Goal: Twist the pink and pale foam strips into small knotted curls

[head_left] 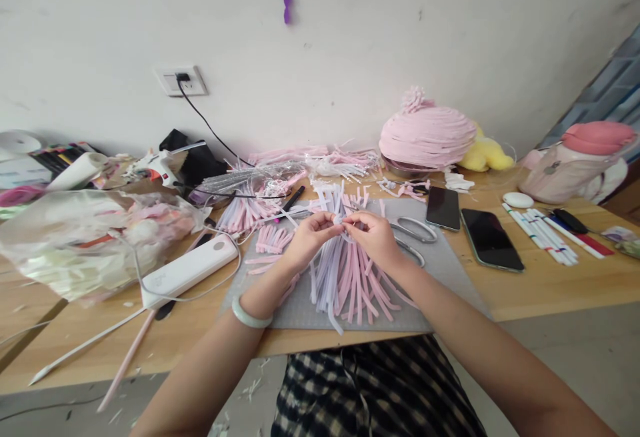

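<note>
My left hand [314, 235] and my right hand [374, 238] meet above the grey cutting mat [450, 283], thumbs and fingertips pinched together. Between them is a small pale lavender piece of pipe cleaner [338, 221], partly covered by the fingers. Beneath lie many loose pipe cleaners, lavender ones [326, 283] on the left and pink ones [361, 287] on the right, fanned toward me. A pair of scissors [416, 230] rests on the mat beside my right hand. Short pink pipe cleaner pieces [273, 239] are left of my left hand.
Left are a white power bank-like device [193, 270] with a cable, a plastic bag [100, 243] of scraps and a glue gun [159, 169]. Two phones [493, 240], markers [543, 233] and a pink-lidded bottle [575, 163] lie right. A pink wound bundle [427, 135] stands behind.
</note>
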A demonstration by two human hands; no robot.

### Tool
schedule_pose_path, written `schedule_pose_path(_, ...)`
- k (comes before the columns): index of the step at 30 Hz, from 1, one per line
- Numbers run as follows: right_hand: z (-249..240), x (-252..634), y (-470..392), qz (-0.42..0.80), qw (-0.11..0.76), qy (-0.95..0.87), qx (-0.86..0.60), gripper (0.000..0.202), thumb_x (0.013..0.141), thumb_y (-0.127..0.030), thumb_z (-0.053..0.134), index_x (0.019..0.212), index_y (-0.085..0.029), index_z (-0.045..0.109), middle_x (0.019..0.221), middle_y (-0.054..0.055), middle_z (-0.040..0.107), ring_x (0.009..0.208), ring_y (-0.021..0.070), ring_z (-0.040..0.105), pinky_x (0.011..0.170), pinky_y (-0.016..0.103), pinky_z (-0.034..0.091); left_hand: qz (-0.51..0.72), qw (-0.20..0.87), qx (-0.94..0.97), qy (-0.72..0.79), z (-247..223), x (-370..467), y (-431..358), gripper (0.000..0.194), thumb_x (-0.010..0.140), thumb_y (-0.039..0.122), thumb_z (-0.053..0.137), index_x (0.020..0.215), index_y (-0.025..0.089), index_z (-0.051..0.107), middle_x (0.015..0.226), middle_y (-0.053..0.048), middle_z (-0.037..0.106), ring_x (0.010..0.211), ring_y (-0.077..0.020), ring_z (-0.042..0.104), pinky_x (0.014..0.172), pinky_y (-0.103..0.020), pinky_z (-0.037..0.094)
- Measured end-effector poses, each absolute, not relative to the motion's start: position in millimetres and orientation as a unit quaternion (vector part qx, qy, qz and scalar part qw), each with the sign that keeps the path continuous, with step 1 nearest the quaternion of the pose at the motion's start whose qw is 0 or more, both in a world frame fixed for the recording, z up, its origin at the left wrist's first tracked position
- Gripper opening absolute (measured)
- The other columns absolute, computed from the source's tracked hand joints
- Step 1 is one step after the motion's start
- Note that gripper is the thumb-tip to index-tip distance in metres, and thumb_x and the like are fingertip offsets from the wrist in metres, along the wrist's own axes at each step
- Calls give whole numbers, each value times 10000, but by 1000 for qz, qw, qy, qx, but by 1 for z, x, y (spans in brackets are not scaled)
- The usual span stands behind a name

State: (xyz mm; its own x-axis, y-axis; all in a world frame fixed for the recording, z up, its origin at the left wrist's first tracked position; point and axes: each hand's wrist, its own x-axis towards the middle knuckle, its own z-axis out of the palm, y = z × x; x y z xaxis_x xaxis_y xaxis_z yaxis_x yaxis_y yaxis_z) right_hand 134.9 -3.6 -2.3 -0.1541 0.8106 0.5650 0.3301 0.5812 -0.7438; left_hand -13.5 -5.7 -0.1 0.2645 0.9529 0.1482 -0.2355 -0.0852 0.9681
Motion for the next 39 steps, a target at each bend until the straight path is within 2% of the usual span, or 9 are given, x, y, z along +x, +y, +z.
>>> schedule_pose_path(3, -3, 135, -3, 241, 514, -721, -398, 73, 714, -190, 572, 701, -162, 638, 666, 30, 616, 581, 126, 527, 545, 239, 405, 495, 570, 552, 355, 5, -12, -7, 202, 596, 229, 697, 696, 131, 551, 651, 37, 552, 628, -80, 509, 657, -216, 383)
schedule_pose_path(9, -2, 134, -2, 304, 505, -691, -418, 97, 695, -240, 596, 699, -158, 648, 660, 30, 611, 549, 121, 506, 519, 242, 400, 464, 527, 587, 403, 8, -14, -7, 189, 634, 287, 646, 676, 129, 551, 590, 34, 553, 568, -84, 504, 594, -213, 376)
schedule_pose_path(13, 1, 133, -4, 395, 486, -647, -436, 175, 671, -318, 612, 721, -154, 649, 544, -7, 549, 433, 92, 433, 435, 231, 370, 449, 514, 603, 412, 5, -14, -6, 200, 660, 320, 614, 656, 132, 545, 515, 36, 541, 516, -83, 476, 566, -214, 361)
schedule_pose_path(18, -1, 134, 1, 489, 470, -590, -439, 252, 633, -387, 635, 712, -149, 637, 415, -58, 446, 376, 77, 389, 407, 220, 345, 480, 514, 592, 393, -3, -11, -5, 228, 655, 348, 626, 669, 137, 541, 570, 30, 549, 547, -90, 497, 589, -222, 385)
schedule_pose_path(27, -4, 132, 4, 598, 484, -491, -409, 296, 513, -365, 727, 649, -139, 591, 407, -80, 438, 390, 50, 359, 400, 192, 289, 527, 535, 551, 364, -6, -4, -10, 240, 654, 325, 653, 727, 130, 534, 632, 33, 538, 579, -70, 482, 583, -197, 380)
schedule_pose_path(34, 0, 132, 0, 697, 447, -420, -373, 307, 452, -289, 776, 607, -137, 558, 441, -81, 446, 402, 31, 335, 417, 189, 249, 469, 556, 588, 352, 1, -10, -9, 253, 648, 350, 651, 700, 129, 539, 607, 30, 530, 540, -74, 477, 551, -206, 370)
schedule_pose_path(39, -2, 131, -1, 722, 422, -411, -362, 316, 461, -294, 780, 570, -139, 527, 396, -88, 405, 389, 35, 331, 403, 185, 237, 446, 525, 614, 384, 5, -10, -12, 244, 658, 359, 610, 643, 142, 497, 536, 54, 463, 478, -61, 399, 482, -199, 304)
